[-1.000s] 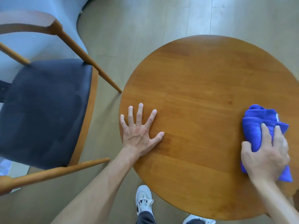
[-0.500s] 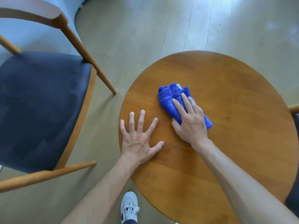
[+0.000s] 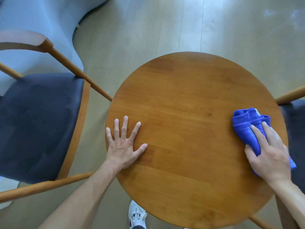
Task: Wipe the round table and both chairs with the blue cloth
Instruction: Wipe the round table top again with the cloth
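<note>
A round wooden table (image 3: 189, 100) fills the middle of the view. My left hand (image 3: 123, 144) lies flat on its left edge with the fingers spread. My right hand (image 3: 270, 151) presses the bunched blue cloth (image 3: 245, 128) onto the table's right edge, fingers straight on top and the thumb against the cloth's side. One chair (image 3: 38, 123) with a dark seat and wooden arms stands to the left. Just a dark seat corner and a wooden arm of the second chair (image 3: 295, 116) show at the right edge.
A light grey sofa or cushion (image 3: 41, 19) sits behind the left chair. Pale wood flooring (image 3: 189, 25) surrounds the table. My white shoe (image 3: 137, 215) shows below the table's near edge.
My right hand has swept the blue cloth from the left-centre of the table across to its right edge. My left hand has stayed flat in the same spot.
</note>
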The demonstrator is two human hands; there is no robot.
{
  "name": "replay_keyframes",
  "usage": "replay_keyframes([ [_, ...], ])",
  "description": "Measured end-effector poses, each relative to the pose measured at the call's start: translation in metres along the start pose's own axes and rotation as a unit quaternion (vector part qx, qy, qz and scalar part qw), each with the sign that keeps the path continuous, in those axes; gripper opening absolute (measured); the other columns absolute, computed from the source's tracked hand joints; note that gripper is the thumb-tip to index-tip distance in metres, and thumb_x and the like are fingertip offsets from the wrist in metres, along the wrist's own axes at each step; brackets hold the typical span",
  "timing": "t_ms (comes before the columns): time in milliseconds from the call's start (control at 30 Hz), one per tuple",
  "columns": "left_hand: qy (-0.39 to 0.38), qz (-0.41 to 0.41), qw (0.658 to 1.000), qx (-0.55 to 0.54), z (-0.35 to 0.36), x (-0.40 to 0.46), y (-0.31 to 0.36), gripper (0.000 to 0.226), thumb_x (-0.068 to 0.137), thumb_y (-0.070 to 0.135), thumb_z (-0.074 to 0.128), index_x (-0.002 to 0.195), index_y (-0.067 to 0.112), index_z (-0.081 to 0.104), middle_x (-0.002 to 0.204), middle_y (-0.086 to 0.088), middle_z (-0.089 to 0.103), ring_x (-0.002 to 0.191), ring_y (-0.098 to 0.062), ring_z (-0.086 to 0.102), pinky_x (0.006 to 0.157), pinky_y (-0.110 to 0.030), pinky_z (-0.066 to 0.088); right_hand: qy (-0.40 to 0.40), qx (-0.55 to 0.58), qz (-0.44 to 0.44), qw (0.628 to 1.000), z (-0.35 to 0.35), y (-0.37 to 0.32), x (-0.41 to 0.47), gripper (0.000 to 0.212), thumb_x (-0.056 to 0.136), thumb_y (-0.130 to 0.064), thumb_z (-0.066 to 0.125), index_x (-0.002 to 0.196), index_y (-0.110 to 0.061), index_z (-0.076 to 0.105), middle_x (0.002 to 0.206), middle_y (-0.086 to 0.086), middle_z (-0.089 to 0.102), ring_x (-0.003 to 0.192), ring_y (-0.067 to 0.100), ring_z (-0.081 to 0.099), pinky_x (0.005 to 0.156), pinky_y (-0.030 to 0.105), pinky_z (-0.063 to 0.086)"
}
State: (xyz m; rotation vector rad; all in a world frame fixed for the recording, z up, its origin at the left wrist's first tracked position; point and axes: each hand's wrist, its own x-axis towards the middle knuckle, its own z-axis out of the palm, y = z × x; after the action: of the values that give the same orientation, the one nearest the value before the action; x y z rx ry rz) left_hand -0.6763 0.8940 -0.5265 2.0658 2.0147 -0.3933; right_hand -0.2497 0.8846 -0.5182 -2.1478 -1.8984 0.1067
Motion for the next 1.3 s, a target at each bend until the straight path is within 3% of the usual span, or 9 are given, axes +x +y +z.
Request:
replay_keyframes([
  [200, -0.012, 0.002, 1.0, 0.002, 0.0, 0.0, 0.0, 0.082, 0.072, 0.083, -0.009, 0.142, 0.044, -0.027, 0.149, 0.0, -0.041, 0.138, -0.03, -0.035, 0.112, -0.061, -0.012, 0.046, 0.032, 0.214, 0.975, -0.007, -0.011, -0.035, 0.062, 0.082, -0.033, 0.041, 0.139, -0.01, 0.047, 0.151, 0.019, 0.036, 0.135, 0.043, 0.035, 0.097, 0.061, 0.037],
  [300, -0.01, 0.004, 1.0, -0.001, 0.002, 0.0, -0.001, 0.081, 0.073, 0.083, -0.008, 0.142, 0.044, -0.026, 0.15, 0.001, -0.04, 0.139, -0.03, -0.033, 0.112, -0.06, -0.011, 0.062, 0.03, 0.247, 0.967, 0.0, -0.055, -0.063, 0.059, 0.083, -0.025, 0.046, 0.139, -0.009, 0.049, 0.151, 0.02, 0.036, 0.135, 0.043, 0.036, 0.101, 0.058, 0.035],
  [467, -0.019, 0.003, 1.0, -0.011, 0.0, 0.001, -0.002, 0.079, 0.073, 0.083, -0.002, 0.141, 0.049, -0.024, 0.151, 0.003, -0.036, 0.141, -0.029, -0.027, 0.112, -0.057, -0.01, -0.033, 0.025, 0.158, 0.987, 0.021, -0.167, -0.109, 0.064, 0.079, -0.03, 0.051, 0.142, -0.017, 0.048, 0.154, 0.015, 0.034, 0.139, 0.036, 0.035, 0.108, 0.054, 0.035],
  [600, -0.01, -0.007, 0.997, -0.078, -0.012, 0.003, -0.008, 0.063, 0.085, 0.072, 0.013, 0.145, 0.054, 0.004, 0.16, 0.004, -0.008, 0.146, -0.024, -0.012, 0.115, -0.053, -0.002, -0.131, 0.052, -0.001, 0.99, 0.036, -0.251, -0.149, 0.073, 0.07, -0.036, 0.054, 0.141, -0.024, 0.048, 0.155, 0.012, 0.031, 0.142, 0.034, 0.031, 0.108, 0.055, 0.035],
  [700, -0.025, -0.008, 0.995, -0.099, -0.021, 0.006, -0.011, 0.049, 0.096, 0.057, 0.024, 0.145, 0.053, 0.017, 0.161, 0.005, -0.001, 0.146, -0.022, -0.006, 0.117, -0.052, 0.003, -0.173, 0.079, -0.113, 0.975, 0.036, -0.272, -0.17, 0.065, 0.069, -0.034, 0.058, 0.134, -0.028, 0.056, 0.151, 0.009, 0.039, 0.14, 0.031, 0.036, 0.104, 0.052, 0.042],
  [833, -0.054, -0.01, 0.992, -0.117, -0.032, 0.003, -0.008, 0.049, 0.097, 0.053, 0.03, 0.145, 0.05, 0.02, 0.16, 0.006, -0.001, 0.146, -0.021, -0.006, 0.117, -0.05, 0.004, -0.155, 0.104, -0.24, 0.953, 0.03, -0.243, -0.164, 0.05, 0.075, -0.035, 0.058, 0.125, -0.03, 0.063, 0.146, 0.006, 0.047, 0.136, 0.028, 0.043, 0.104, 0.048, 0.043],
  [933, -0.061, -0.024, 0.99, -0.126, -0.04, 0.003, -0.004, 0.051, 0.096, 0.052, 0.035, 0.145, 0.048, 0.024, 0.16, 0.005, 0.001, 0.146, -0.02, -0.003, 0.117, -0.05, 0.009, -0.156, 0.083, -0.307, 0.935, 0.023, -0.204, -0.146, 0.053, 0.074, -0.034, 0.055, 0.127, -0.031, 0.061, 0.147, 0.004, 0.047, 0.136, 0.025, 0.043, 0.106, 0.047, 0.041],
  [1167, -0.062, -0.059, 0.995, -0.052, -0.036, -0.004, 0.016, 0.075, 0.083, 0.073, 0.03, 0.149, 0.041, 0.013, 0.16, -0.001, -0.002, 0.145, -0.028, -0.001, 0.108, -0.057, 0.028, -0.119, 0.064, -0.18, 0.974, 0.003, -0.104, -0.067, 0.068, 0.064, -0.02, 0.064, 0.132, -0.023, 0.059, 0.147, 0.009, 0.045, 0.136, 0.031, 0.042, 0.103, 0.053, 0.042],
  [1300, -0.065, -0.108, 0.99, -0.06, -0.033, -0.001, 0.037, 0.094, 0.068, 0.085, 0.02, 0.147, 0.034, 0.019, 0.159, -0.005, -0.001, 0.145, -0.034, 0.0, 0.105, -0.062, 0.027, -0.098, 0.055, -0.107, 0.988, -0.002, -0.055, -0.008, 0.071, 0.066, -0.014, 0.074, 0.134, -0.018, 0.057, 0.146, 0.013, 0.045, 0.135, 0.034, 0.043, 0.105, 0.054, 0.04],
])
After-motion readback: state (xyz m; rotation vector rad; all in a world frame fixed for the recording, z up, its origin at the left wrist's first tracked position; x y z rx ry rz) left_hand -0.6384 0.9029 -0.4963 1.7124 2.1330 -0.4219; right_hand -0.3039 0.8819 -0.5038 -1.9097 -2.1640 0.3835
